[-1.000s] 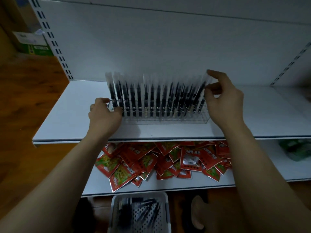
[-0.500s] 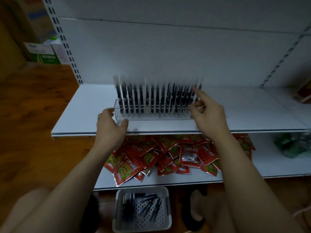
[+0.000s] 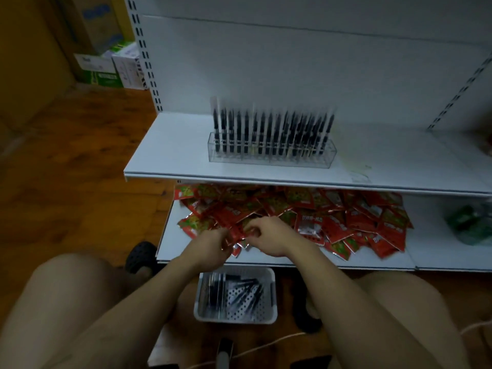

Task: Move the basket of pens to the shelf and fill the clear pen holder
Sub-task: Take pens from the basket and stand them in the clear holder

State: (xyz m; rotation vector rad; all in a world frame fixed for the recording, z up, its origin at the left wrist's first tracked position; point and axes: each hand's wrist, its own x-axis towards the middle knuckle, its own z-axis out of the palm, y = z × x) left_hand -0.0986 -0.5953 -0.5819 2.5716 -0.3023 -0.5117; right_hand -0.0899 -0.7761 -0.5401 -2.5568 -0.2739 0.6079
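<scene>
Pens (image 3: 271,129) packed upright in clear pen holder (image 3: 271,155) on upper shelf (image 3: 173,155), rowed for display. Basket (image 3: 235,319) on floor below, probably kept close for refills, not yet shelved. Left hand (image 3: 213,245) and right hand (image 3: 269,237) together at red packets (image 3: 346,222), fingers curled; grip unclear through blur.

The white upper shelf (image 3: 170,153) carries one clear pen holder (image 3: 271,157), which stands near its front edge with a row of black pens (image 3: 271,129) upright in it. On the lower shelf (image 3: 439,254) lies a loose heap of red packets (image 3: 346,217), and at its right end a green package (image 3: 468,225), too blurred to name. The wooden floor (image 3: 66,169) carries a white perforated basket (image 3: 274,294) just before the lower shelf, with some pens lying flat in it, and cardboard boxes (image 3: 106,70) far at the left.
</scene>
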